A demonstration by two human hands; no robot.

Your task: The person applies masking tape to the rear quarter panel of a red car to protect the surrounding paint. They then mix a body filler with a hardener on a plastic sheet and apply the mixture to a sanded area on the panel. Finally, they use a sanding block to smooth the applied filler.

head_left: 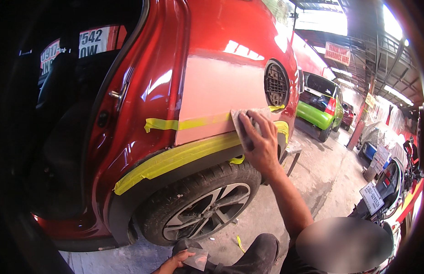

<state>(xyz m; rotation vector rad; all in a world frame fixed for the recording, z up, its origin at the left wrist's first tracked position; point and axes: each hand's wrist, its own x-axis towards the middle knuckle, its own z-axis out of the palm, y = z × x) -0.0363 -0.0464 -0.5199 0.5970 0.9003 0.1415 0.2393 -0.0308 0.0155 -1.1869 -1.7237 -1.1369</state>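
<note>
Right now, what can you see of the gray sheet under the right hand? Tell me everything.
The gray sheet looks thin and dull, with a distinct upper left corner and a darker area lower down; it may be abrasive paper, but its grain is unclear. It sits tilted over the pink panel area, overlapping the narrow yellow tape strip. The right hand covers much of it, hiding its full shape.
</note>
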